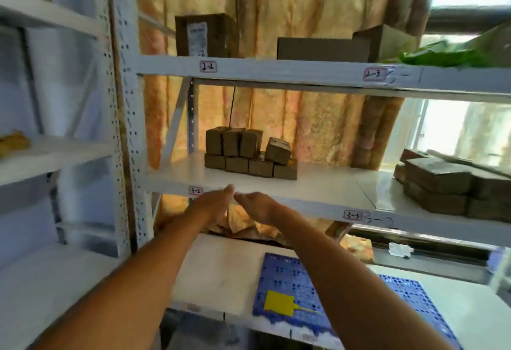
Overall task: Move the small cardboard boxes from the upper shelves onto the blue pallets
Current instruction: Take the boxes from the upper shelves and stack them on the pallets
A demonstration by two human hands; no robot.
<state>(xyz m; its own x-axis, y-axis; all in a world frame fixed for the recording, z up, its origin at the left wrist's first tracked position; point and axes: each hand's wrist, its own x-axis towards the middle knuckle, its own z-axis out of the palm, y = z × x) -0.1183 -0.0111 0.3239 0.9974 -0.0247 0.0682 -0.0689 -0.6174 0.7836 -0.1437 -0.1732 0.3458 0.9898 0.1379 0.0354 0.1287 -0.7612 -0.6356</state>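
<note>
Small boxes (250, 153): matt brown cardboard, plain faces. Shelf (318, 183): white board, smooth, slight sheen. Upright post (124, 100), left: white painted metal, perforated. Pallet (290, 280), near: blue plastic, moulded grid, with a yellow matt tag (278, 303). Curtain (318, 120), far: patterned cloth. Stacked flat cardboard (442, 186), right: matt brown.

Small boxes (250, 154) sit stacked in 2 rows on the middle shelf (318, 183); pallets (293, 280) lie on the shelf below, to the right.
</note>
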